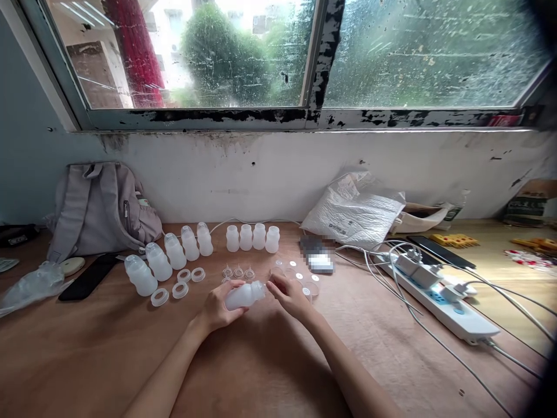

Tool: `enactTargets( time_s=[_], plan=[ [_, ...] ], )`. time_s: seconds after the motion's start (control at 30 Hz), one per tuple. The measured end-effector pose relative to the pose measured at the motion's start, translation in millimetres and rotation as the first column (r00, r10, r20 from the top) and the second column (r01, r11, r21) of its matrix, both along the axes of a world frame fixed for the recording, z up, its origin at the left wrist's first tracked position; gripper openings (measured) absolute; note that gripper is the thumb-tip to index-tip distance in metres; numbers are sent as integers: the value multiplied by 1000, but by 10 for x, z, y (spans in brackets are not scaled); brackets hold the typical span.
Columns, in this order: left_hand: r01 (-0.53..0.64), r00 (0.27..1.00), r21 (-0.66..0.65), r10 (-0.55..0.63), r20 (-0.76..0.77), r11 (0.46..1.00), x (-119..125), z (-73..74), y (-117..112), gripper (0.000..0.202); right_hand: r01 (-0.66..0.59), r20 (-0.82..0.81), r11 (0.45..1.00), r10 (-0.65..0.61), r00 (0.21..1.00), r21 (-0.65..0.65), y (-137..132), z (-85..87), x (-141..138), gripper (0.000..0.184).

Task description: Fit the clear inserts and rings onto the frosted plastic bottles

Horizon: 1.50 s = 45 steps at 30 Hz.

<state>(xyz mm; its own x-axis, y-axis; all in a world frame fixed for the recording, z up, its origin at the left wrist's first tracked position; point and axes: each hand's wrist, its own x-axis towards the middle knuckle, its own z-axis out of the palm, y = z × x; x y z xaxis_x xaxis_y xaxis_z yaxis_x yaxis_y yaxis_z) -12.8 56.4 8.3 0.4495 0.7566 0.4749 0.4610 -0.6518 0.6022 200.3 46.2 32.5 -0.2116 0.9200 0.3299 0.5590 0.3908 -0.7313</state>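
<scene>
1. Brown wood covers most of the table top (243, 377), under a big, dirty window (248, 58) and a stained white wall (243, 180).
2. My left hand (219, 306) is wrapped around a cloudy white bottle (242, 296), up over the near middle of the table. It tips on its side, with its neck pointing to the right.
3. My right hand (289, 295) is just beside that neck, with its fingers curled in (I cannot tell if they pinch something small).
4. Just past the bottle are small clear pieces with pointy tips (238, 273).
5. Around the right hand's fingers lie flat, clear round pieces (306, 293), some with white middles.
6. To the left of the left hand lie four white rings (180, 295).
7. Behind the rings, five bigger bottles (174, 253) stand in a slanted line. Four shorter ones (246, 238) stand in a row farther back.
8. Far left, a gray backpack (98, 209) leans near the wall, with a black phone (89, 278) in front.
9. On the right sit a silver bag (357, 209) and a white power strip (456, 316) (lots of wires there!).
</scene>
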Motion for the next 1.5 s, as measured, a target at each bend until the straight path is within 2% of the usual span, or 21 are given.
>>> enactTargets(
  time_s=[0.13,0.27,0.33,0.4,0.47,0.53,0.6,0.67,0.7,0.83,0.97,1.07,1.1,1.13,1.17,1.27,1.3,1.33,1.37,1.47,1.5],
  plan=[
    [3,1000,0,-3,-9,1000,4,1,-3,46,14,-9,997,-14,1000,-80,-11,18,-22,44],
    [-4,1000,-34,4,-8,999,0,7,-6,46,3,-82,1000,-4,997,-18,0,9,-13,29],
    [8,1000,-55,-8,-8,998,-2,12,-11,45,2,-100,1000,-4,995,-14,16,-11,-5,30],
    [32,999,-82,-32,4,996,4,22,-21,46,33,-113,998,-38,993,-46,26,-20,-1,36],
    [55,998,-141,-48,50,988,23,36,-32,46,36,-196,993,-57,979,-109,15,3,-3,35],
    [88,988,-250,-52,147,964,50,57,-46,43,-78,-355,979,5,935,-190,-17,58,-13,27],
    [172,961,-386,-68,268,906,81,82,-64,41,-259,-514,935,103,852,-242,-59,120,-35,42],
    [264,927,-475,-86,364,840,110,112,-85,41,-371,-610,894,151,778,-251,-91,152,-70,48],
    [277,921,-488,-83,382,828,123,127,-96,41,-372,-634,894,139,760,-249,-100,153,-91,44],
    [173,934,-442,-4,359,880,179,159,-136,44,-256,-689,936,21,724,-240,-105,93,-173,32],
    [252,913,-534,-15,408,807,262,134,-173,47,-333,-752,908,30,658,-255,-110,57,-215,40],
    [117,931,-466,66,358,877,320,123,-215,45,-250,-714,928,-25,700,-278,-112,66,-216,38],
    [102,927,-461,84,366,881,337,126,-232,44,-227,-705,933,-39,708,-279,-114,74,-213,37],
    [137,916,-493,80,394,859,352,130,-251,45,-226,-709,934,-41,704,-278,-117,84,-209,37],
    [215,896,-550,61,440,807,367,134,-270,47,-247,-725,930,-30,689,-274,-122,95,-205,39],
    [474,832,-698,-15,554,537,416,126,-326,50,-348,-770,896,10,637,-277,-149,117,-209,43],
    [495,833,-720,-28,553,487,435,114,-342,47,-357,-767,887,5,642,-293,-160,115,-220,40],
    [475,848,-731,-35,528,490,455,99,-356,43,-342,-753,887,-11,658,-311,-170,108,-235,35],
    [421,876,-730,-33,482,538,473,83,-366,38,-308,-735,893,-36,678,-327,-178,96,-255,30],
    [168,958,-599,14,286,783,510,50,-380,29,-178,-697,930,-104,710,-321,-187,53,-327,27],
    [97,973,-532,32,228,841,513,47,-380,29,-156,-688,938,-108,718,-309,-182,46,-344,27]
  ],
)
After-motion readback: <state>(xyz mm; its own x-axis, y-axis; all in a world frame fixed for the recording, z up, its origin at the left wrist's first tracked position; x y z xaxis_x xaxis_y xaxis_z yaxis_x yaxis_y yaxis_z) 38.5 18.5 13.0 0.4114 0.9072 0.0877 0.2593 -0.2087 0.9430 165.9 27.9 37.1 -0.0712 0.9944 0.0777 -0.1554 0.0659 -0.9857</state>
